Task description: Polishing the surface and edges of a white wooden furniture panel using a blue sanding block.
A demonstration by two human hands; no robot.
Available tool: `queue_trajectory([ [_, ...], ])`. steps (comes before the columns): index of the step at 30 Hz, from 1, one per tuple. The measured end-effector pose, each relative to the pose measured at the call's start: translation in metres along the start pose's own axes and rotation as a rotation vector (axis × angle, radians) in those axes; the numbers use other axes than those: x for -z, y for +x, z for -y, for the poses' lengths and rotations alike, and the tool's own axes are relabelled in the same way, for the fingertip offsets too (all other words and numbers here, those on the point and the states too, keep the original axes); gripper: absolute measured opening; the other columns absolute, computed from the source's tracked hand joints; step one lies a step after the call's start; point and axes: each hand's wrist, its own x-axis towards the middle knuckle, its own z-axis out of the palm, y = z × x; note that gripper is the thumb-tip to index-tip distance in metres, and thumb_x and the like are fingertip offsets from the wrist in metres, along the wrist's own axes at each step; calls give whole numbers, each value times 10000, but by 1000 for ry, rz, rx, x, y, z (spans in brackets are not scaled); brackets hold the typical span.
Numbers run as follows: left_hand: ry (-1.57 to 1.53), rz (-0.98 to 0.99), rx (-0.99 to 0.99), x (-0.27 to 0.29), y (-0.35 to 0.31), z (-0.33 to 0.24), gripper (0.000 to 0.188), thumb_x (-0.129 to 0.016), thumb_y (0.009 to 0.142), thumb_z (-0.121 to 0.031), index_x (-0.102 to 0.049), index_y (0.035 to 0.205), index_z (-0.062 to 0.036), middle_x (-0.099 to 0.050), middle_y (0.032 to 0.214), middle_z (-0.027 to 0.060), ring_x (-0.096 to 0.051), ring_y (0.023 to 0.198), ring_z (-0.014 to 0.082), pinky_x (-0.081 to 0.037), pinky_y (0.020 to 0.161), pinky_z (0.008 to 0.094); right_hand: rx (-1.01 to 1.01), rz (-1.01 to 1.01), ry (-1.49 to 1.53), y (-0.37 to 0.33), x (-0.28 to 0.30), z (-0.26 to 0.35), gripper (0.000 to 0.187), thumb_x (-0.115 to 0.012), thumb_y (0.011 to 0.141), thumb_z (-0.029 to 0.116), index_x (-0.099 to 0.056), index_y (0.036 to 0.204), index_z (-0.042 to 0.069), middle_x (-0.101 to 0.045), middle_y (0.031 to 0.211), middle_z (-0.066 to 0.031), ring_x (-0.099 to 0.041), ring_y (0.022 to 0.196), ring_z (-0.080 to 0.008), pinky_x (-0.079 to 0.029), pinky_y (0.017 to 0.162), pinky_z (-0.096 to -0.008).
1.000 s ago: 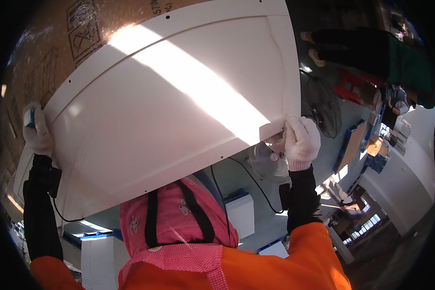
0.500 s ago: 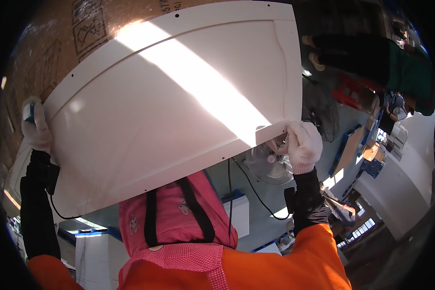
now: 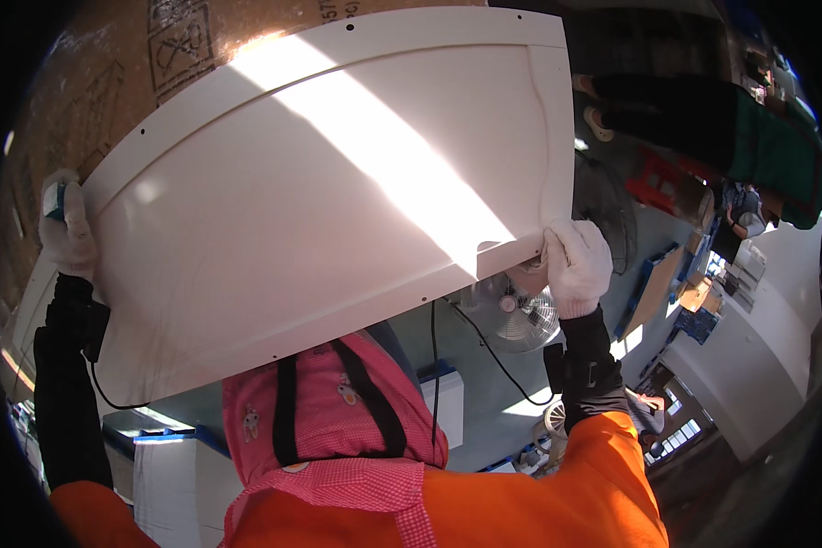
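Observation:
A large white panel (image 3: 338,201) with a raised border and small dark holes lies in front of me, a bright strip of sunlight across it. My right hand (image 3: 577,268), in a white knit glove, is closed on the panel's near right corner. A pale pinkish piece (image 3: 528,277), perhaps cloth, shows under that corner beside the fingers. At the panel's left end my left hand (image 3: 69,236), gloved too, is closed against the edge. A small blue thing (image 3: 57,201) shows in its fingers; its kind is unclear.
Brown cardboard (image 3: 100,100) with printed marks lies beyond the panel. A round fan (image 3: 516,315) stands below its right corner, near a black cable (image 3: 489,347). A person in dark trousers (image 3: 671,114) stands at right, near a red crate (image 3: 656,178). White stacked boards (image 3: 169,484) are lower left.
Both hands keep their places on the panel, which sits almost the same, shifted very slightly in the picture. At far right, people in the background have moved a little.

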Motion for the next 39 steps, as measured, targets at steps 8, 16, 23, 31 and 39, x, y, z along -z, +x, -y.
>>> queue_trajectory([
  [8,38,105,41,11,1,23,310,-521,1032,-257,-602,1191,-4,-601,1120,63,-552,1060,187,-413,994,314,53,-101,-29,24,-10,-1,126,-767,778,97,-711,889,116,-609,774,-35,-623,736,-268,-484,657,-385],
  [16,45,93,45,7,1,16,319,-533,1023,-275,-606,1187,-11,-604,1105,68,-552,1045,191,-419,976,314,81,-94,0,50,-7,-8,129,-767,776,91,-719,892,118,-634,805,-36,-631,744,-259,-491,655,-383],
  [23,26,-10,-26,1,-1,-4,279,-535,996,-273,-621,1116,-37,-578,979,34,-524,892,145,-441,853,285,59,-64,-27,44,-8,-9,127,-778,771,109,-729,887,125,-630,804,-40,-643,757,-261,-506,663,-386],
  [31,27,22,-12,-4,1,-14,240,-538,995,-242,-624,1094,-41,-580,973,42,-533,888,143,-448,834,290,82,-167,17,104,-8,-8,114,-757,806,92,-736,917,112,-622,798,-57,-638,729,-270,-499,640,-375],
  [39,49,33,64,3,-3,-13,271,-540,988,-240,-618,1116,-14,-586,1010,63,-540,937,179,-441,891,305,34,-57,12,64,-7,-8,129,-740,831,18,-738,960,34,-645,833,-97,-655,740,-269,-513,665,-347],
])
